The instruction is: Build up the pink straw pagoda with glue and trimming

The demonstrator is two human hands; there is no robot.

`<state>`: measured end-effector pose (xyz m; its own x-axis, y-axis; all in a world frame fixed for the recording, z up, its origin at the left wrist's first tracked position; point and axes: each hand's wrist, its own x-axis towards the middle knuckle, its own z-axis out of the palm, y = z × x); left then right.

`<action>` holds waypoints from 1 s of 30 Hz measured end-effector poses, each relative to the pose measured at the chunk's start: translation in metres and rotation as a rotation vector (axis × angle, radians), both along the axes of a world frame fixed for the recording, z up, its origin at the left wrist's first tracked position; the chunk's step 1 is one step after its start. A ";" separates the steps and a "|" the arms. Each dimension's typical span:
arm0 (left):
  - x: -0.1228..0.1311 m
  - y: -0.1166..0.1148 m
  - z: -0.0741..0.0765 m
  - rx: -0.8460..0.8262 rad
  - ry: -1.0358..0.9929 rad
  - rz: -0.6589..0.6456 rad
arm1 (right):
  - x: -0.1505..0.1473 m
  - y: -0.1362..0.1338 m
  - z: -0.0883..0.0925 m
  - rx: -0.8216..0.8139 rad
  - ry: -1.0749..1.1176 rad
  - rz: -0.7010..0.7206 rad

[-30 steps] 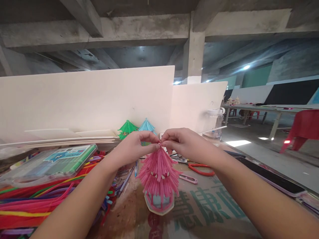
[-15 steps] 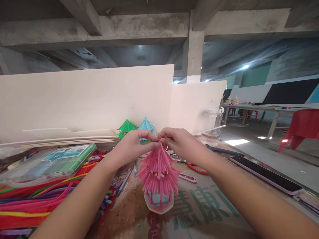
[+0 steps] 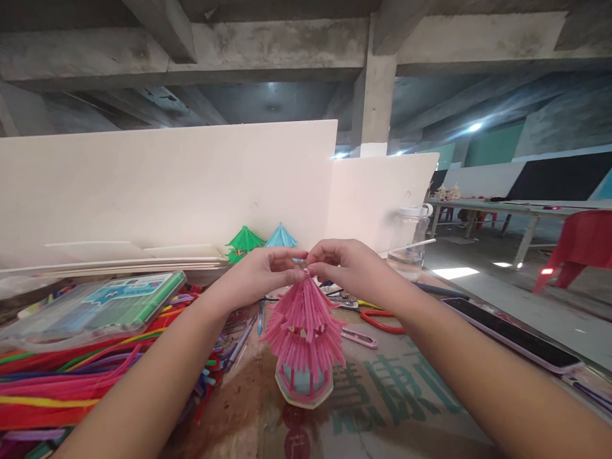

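Note:
A pink model pavilion (image 3: 306, 331) with a two-tiered roof of fuzzy pipe cleaners stands upright before me on its pale, many-sided base (image 3: 305, 398). At its peak, the fingers of my left hand (image 3: 265, 274) and my right hand (image 3: 342, 264) meet from either side. Both hands are closed in a pinch around the tip. Whether a small separate piece is between the fingertips is too fine to make out. Behind my hands stand a green model pavilion (image 3: 245, 239) and a light blue one (image 3: 282, 236), partly hidden.
Pipe cleaners (image 3: 62, 395) in many colours lie at left under a clear plastic case (image 3: 109, 306). A pink cutter (image 3: 359, 338) and red-handled scissors (image 3: 382, 322) lie behind the model. At right are a phone (image 3: 511, 335) and a clear bottle (image 3: 408, 239). White boards (image 3: 167, 185) stand behind.
My fingers have shifted slightly at the roof's peak, the left ones now a little straighter. The view has moved a little; the pink pavilion stays in place.

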<state>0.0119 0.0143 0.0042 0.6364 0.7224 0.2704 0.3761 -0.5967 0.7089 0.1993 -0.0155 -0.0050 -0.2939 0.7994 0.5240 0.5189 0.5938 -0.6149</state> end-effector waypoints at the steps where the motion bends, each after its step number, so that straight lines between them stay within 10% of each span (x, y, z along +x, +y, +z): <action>1: -0.001 0.001 0.000 0.037 0.039 -0.002 | 0.000 0.000 0.000 -0.002 -0.002 0.012; 30: -0.004 -0.022 0.014 0.280 0.211 0.146 | 0.010 -0.006 0.008 -0.166 -0.014 0.146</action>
